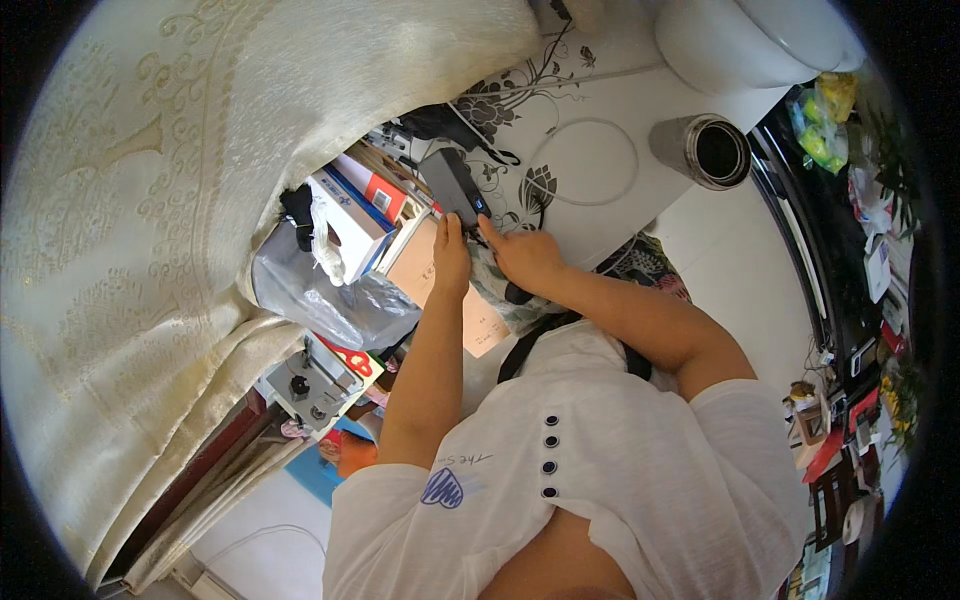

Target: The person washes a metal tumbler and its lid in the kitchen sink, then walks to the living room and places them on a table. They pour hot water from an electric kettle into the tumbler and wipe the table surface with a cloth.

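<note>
A dark grey electronic device (452, 182), box-shaped and probably a power bank, has a small blue light on its near end. My left hand (452, 259) grips its near left corner with straight fingers. The index finger of my right hand (529, 257) reaches out to the near end, just below the light. My other right fingers are curled, and what lies under them is hidden. A short piece of black cable shows between the hands. Beneath my left wrist is a tan paper folder or envelope (486, 330), and patterned cloth (525, 311) lies below my right hand.
Books and boxes (352, 214) stand left of the device, by a clear plastic bag (330, 289). A white cable loop (636, 154) lies on the flower-patterned white table (600, 217). An open steel flask (694, 150) and a white bucket-like container (739, 45) stand right. A cream curtain (150, 187) hangs left.
</note>
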Tool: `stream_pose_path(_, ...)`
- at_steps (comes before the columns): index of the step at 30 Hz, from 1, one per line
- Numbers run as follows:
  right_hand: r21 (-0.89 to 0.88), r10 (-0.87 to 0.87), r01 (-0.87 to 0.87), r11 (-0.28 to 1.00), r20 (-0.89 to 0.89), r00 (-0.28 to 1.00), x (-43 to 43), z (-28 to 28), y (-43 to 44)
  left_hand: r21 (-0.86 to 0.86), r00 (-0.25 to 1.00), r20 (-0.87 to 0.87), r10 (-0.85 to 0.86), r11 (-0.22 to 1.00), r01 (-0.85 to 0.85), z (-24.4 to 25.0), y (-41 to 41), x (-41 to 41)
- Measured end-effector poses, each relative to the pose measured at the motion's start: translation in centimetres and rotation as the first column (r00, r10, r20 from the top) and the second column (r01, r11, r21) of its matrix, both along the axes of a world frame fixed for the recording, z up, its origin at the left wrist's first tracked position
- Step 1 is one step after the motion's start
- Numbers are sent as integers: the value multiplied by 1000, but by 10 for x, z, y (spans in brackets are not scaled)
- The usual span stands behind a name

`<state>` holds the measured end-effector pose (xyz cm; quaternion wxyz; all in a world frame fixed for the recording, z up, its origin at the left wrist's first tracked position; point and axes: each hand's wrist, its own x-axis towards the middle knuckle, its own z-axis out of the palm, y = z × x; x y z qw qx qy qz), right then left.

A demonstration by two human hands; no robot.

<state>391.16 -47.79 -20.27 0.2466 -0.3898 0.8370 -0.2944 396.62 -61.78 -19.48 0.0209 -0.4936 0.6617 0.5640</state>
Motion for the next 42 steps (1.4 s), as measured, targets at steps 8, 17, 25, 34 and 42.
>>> stream_pose_path(8, 27, 41, -46, 999, 160, 986, -8, 22, -27, -2, 960, -88, 265, 964, -267, -2, -16, 7)
stream_pose_path(17, -18, 101, -103, 994, -99, 990, -6, 61, 41, 197, 978, -19, 208, 960, -201, 50, 17, 68)
stream_pose_path(25, 135, -138, 165, 977, -186, 973, -8, 50, 111, 623, 997, -39, -62, 779, 73, 85, 65, 110)
stream_pose_path(34, 92, -28, 20, 996, 79, 996, 65, -4, 52, 807, 957, -257, -137, 515, 290, 134, 70, 133)
stream_pose_path(42, -73, -215, 215, 974, 5, 977, 80, 33, 64, 854, 893, -448, -26, 284, 437, 154, 91, 151)
